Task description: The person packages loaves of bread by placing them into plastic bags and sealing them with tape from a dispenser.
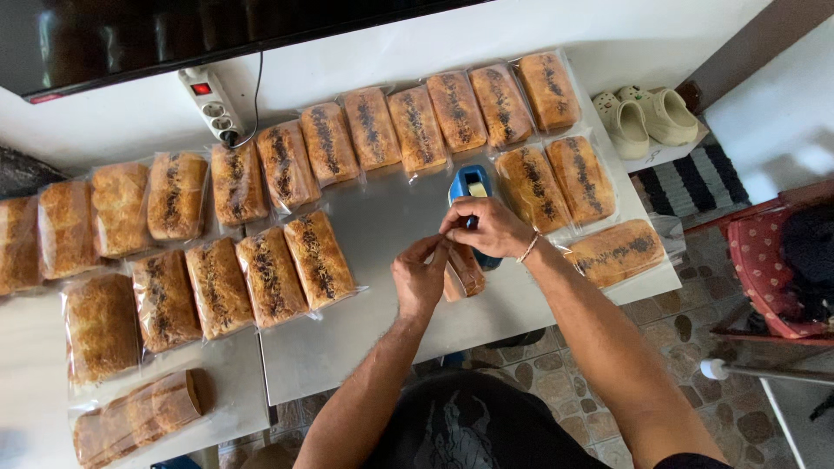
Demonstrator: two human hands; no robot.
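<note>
Hands meet above the middle of the pale grey desk, both pinching the clear plastic wrap at the top of a small brown bagged loaf held upright between them. The left hand grips the bag's neck with fingers pressed together; the right hand pinches just above it, in front of a blue tape dispenser. As a judgement, the thin film could tear or slip loose if pulled unevenly, and the loaf could drop onto the desk. Rows of wrapped golden loaves with dark topping lie around on the desk, apart from the hands.
</note>
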